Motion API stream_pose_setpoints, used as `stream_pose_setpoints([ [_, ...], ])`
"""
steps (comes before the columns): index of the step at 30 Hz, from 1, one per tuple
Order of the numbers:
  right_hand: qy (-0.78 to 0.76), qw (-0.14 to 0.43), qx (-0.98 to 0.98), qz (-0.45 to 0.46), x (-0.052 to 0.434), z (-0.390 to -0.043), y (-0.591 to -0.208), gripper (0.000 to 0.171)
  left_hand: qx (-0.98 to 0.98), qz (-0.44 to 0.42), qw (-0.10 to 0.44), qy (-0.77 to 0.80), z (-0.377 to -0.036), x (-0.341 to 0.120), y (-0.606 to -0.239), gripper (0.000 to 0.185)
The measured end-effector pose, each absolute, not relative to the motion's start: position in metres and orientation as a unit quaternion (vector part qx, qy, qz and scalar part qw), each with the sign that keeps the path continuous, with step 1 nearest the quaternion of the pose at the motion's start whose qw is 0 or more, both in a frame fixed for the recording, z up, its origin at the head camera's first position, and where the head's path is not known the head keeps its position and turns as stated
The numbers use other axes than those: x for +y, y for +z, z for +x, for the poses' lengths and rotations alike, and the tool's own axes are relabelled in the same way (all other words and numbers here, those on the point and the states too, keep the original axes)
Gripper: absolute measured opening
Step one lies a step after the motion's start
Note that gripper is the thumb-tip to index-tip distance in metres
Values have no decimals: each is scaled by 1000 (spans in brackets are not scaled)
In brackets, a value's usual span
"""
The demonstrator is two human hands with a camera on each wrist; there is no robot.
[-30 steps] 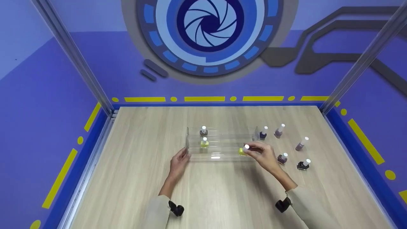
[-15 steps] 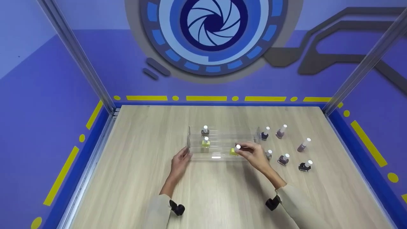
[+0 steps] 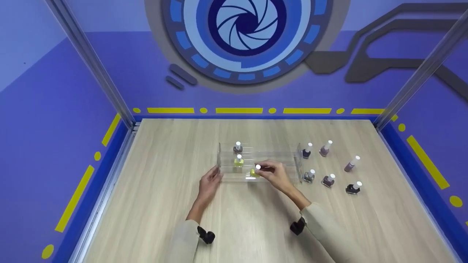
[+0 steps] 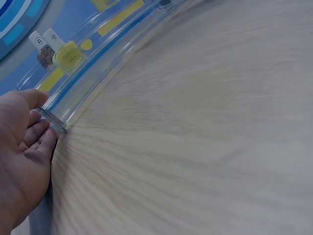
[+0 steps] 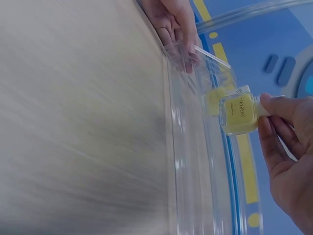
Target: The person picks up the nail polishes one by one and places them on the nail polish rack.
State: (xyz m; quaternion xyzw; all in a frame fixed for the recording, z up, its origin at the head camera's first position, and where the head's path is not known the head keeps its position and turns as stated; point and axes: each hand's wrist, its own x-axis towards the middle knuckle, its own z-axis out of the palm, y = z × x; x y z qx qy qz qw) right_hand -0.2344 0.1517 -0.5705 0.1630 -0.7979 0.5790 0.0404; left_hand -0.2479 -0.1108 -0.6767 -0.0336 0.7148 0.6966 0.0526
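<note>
A clear acrylic tiered rack (image 3: 281,157) stands on the wooden table. My left hand (image 3: 209,183) grips its left end panel, thumb on one side and fingers on the other in the left wrist view. Between thumb and fingertips, my right hand (image 3: 278,178) pinches the white cap of a yellow nail polish bottle (image 5: 238,113). That bottle is tilted over the rack's front tier, its base toward the left. Behind it, a second yellow nail polish bottle (image 3: 238,163) stands on a middle tier. A dark glittery nail polish bottle (image 4: 46,56) stands one tier farther back.
Several more white-capped bottles stand right of the rack: navy (image 3: 306,153), mauve (image 3: 324,151), light purple (image 3: 349,167), grey (image 3: 309,177), plum (image 3: 328,181) and black (image 3: 353,189). Blue-purple walls (image 3: 175,98) enclose the table's back and sides.
My right hand has carried the yellow nail polish bottle leftward along the rack's front, uncovering the grey bottle. My left hand keeps its grip on the rack's end.
</note>
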Motion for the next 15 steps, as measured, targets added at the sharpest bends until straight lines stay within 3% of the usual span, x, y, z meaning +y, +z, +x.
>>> stream_pose_setpoints([
  [7,586,55,-792,163,126,-234,-569,23,720,-24,52,692,-249,-114,-674,51],
  [11,589,76,-794,132,113,-239,-585,24,710,-20,55,702,-249,-114,-674,51],
  [15,593,63,-794,120,104,-246,-609,24,706,-22,58,705,-248,-114,-676,52],
])
